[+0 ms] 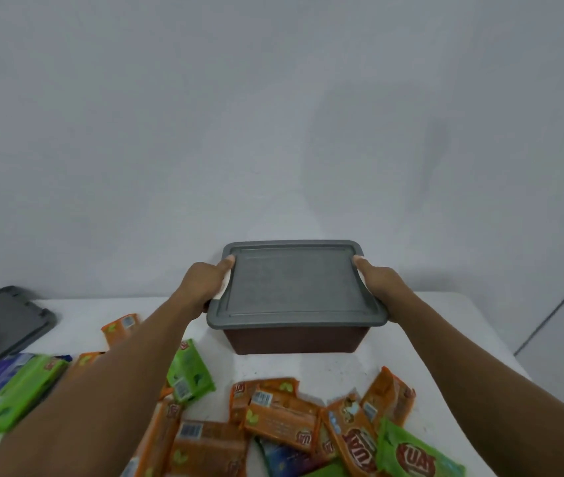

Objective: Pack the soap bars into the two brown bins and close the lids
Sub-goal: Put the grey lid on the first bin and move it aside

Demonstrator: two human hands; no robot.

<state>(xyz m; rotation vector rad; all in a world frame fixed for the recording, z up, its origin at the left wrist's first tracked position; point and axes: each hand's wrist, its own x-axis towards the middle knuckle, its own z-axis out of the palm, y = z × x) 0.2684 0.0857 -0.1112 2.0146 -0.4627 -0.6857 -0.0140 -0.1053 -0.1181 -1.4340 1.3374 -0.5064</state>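
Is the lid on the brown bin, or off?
On. The grey lid covers the brown bin; the left hand and right hand hold its sides.

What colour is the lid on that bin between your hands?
Grey lid on the brown bin, head view.

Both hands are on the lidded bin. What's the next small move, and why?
Probably lift the gray lid off the brown bin: left hand and right hand grip its side edges, thumbs on top, while many soap bars lie loose on the table. What the bin holds is hidden.
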